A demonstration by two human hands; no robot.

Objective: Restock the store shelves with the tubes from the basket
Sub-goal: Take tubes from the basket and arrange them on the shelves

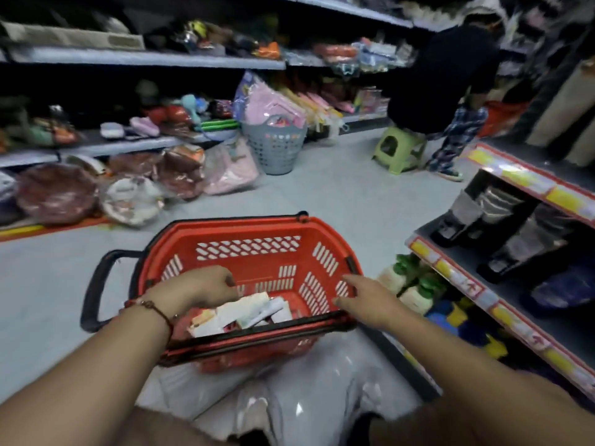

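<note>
A red plastic basket [257,249] with black rim and handle sits on the floor in front of my knees. White and pink tubes [244,312] lie heaped in its near end. My left hand [199,286] is inside the basket, fingers curled down onto the tubes; whether it grips one I cannot tell. My right hand [363,299] hovers over the basket's right rim with fingers spread and nothing in it. The store shelves [476,291] with yellow and red price strips stand at my right.
Dark pouches [515,243] stand on the right shelf, white bottles with green caps [415,284] below it. Bagged goods [135,191] and a grey basket [275,146] crowd the left shelving. A person sits on a green stool [399,148] down the aisle.
</note>
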